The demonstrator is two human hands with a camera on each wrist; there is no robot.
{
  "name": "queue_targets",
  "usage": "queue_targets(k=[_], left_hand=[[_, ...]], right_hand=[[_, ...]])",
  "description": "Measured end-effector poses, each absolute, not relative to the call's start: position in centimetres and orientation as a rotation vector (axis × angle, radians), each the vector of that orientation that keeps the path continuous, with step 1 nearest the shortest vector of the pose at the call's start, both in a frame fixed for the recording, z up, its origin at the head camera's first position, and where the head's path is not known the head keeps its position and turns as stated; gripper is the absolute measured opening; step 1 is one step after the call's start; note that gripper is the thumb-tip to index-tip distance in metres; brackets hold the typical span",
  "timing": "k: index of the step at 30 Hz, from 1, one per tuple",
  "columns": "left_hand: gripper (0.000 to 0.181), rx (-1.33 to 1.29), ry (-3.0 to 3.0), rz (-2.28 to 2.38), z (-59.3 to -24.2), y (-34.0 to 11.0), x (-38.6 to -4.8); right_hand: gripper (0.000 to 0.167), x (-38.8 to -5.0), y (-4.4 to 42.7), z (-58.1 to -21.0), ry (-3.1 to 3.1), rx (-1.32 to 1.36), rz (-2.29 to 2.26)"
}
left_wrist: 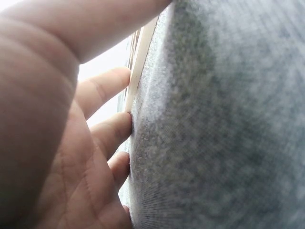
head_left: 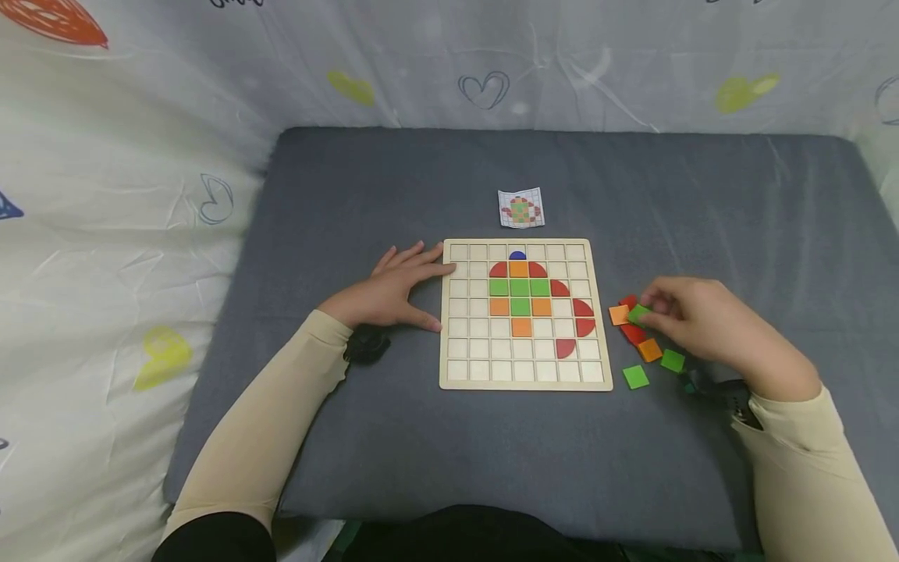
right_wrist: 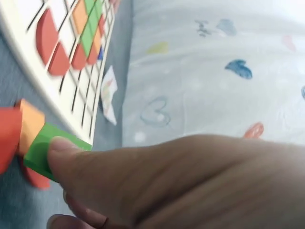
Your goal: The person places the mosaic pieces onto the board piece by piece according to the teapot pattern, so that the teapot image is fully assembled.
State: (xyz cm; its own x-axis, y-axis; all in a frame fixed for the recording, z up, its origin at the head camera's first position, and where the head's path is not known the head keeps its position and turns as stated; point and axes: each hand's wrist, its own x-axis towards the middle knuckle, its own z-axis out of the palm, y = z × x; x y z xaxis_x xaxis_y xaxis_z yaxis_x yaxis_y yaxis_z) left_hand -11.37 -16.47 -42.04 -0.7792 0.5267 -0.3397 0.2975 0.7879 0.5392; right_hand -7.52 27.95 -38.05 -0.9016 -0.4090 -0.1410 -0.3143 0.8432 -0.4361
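Observation:
A wooden grid board (head_left: pixel 466 377) lies on the grey surface, with red, green, orange and blue pieces set in its cells. Spread fingers of my left hand (head_left: pixel 389 290) touch the board's left edge; the left wrist view shows fingertips along the wooden rim (left_wrist: pixel 138 64). Right of the board, my right hand (head_left: pixel 691 316) pinches a green square tile (head_left: pixel 637 314), and its thumb lies on that tile (right_wrist: pixel 42 151) in the right wrist view. Around it lie an orange tile (head_left: pixel 619 315), red pieces (head_left: pixel 633 334), another orange tile (head_left: pixel 649 350) and two green tiles (head_left: pixel 635 378).
A small paper card (head_left: pixel 521 208) with a coloured grid picture lies just beyond the board. The grey padded table (head_left: pixel 379 187) meets a patterned white curtain (head_left: pixel 421 62) at the back and left.

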Motion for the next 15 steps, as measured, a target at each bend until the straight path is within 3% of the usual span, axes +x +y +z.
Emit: queue_targets(k=[15], left_hand=[[0.105, 0.629, 2.489, 0.649, -42.1, -16.7, -11.4]], right_hand=[[0.009, -8.0, 22.2, -37.5, 2.670, -0.803, -0.671]])
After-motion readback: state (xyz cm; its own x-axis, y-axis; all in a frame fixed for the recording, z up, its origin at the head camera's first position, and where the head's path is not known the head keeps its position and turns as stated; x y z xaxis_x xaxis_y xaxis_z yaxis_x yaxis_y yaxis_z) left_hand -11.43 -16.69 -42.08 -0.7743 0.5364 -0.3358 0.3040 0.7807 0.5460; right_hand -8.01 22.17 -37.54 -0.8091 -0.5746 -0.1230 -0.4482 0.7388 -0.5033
